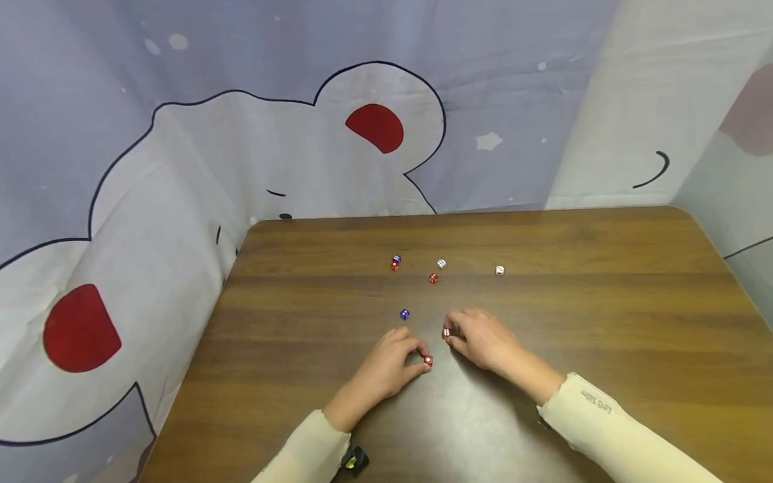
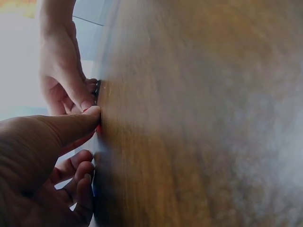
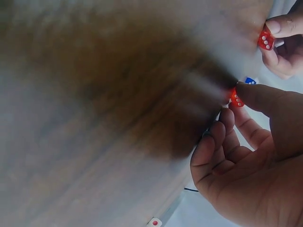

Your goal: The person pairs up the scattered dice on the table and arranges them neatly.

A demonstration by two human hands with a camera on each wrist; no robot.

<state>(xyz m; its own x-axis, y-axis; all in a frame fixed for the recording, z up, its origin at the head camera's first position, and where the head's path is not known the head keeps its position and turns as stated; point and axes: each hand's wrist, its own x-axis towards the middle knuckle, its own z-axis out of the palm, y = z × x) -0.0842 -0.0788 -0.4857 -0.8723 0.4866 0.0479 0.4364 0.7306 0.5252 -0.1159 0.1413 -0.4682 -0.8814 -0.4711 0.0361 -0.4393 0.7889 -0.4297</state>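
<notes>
Fingers of the left hand (image 1: pixel 386 365) curled and pinched a small red plastic die (image 1: pixel 428 360) against the brown wooden table (image 1: pixel 604 302). Just beside it, the right hand (image 1: pixel 483 339) pinched another red die (image 1: pixel 445 333) with bent fingers. A blue die (image 1: pixel 404 314) lay near, beyond both hands.

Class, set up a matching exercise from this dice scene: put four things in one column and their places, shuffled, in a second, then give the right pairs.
1. left hand
2. right hand
3. lone blue die
4. white die with red pips

A. farthest right on the wooden table
B. pinches the red die nearer the person
C. just beyond the left hand's fingers
D. pinches the red die farther away

Pairs: 1-B, 2-D, 3-C, 4-A
</notes>
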